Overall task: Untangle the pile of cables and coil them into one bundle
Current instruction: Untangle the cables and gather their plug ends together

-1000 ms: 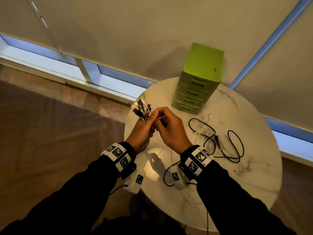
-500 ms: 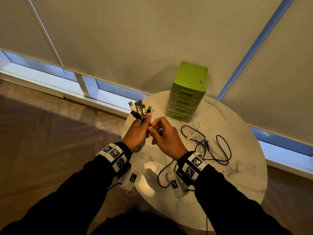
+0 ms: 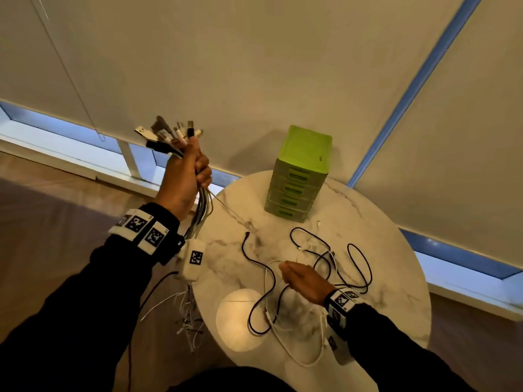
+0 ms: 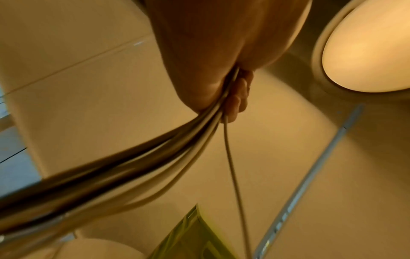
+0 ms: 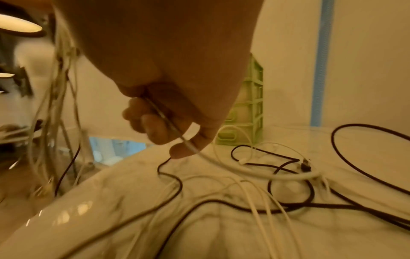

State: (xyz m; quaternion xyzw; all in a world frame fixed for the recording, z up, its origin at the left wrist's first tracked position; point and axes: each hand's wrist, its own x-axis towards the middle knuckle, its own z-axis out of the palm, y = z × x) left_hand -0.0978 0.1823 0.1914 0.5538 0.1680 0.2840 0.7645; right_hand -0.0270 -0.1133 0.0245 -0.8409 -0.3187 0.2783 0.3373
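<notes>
Cables (image 3: 325, 258) are found in two groups: loose black and white lengths lying tangled on the round marble table (image 3: 396, 278), in front of the green drawer unit (image 3: 300, 176), and a gathered bunch (image 3: 198, 213) held off the table's left edge. The bunch is gripped in the left hand (image 3: 184, 176), fingers clenched round it, raised to the left of the drawer unit; connector ends (image 3: 167, 134) fan out above the fist, and the strands hang down past the table edge toward the floor. In the left wrist view the fingers (image 4: 235, 105) are seen closed on the strands, with one thin white strand (image 4: 233, 175) dropping apart from the rest. The right hand (image 3: 305, 281) is held low over the table, in front of the drawer unit, and a white cable (image 5: 255, 170) is pinched between thumb and fingers (image 5: 155, 129); this cable runs down into the tangle. A black cable (image 5: 288, 206) is seen crossing under the white ones. A bright round light reflection (image 3: 240, 318) is noted on the table's near side.
</notes>
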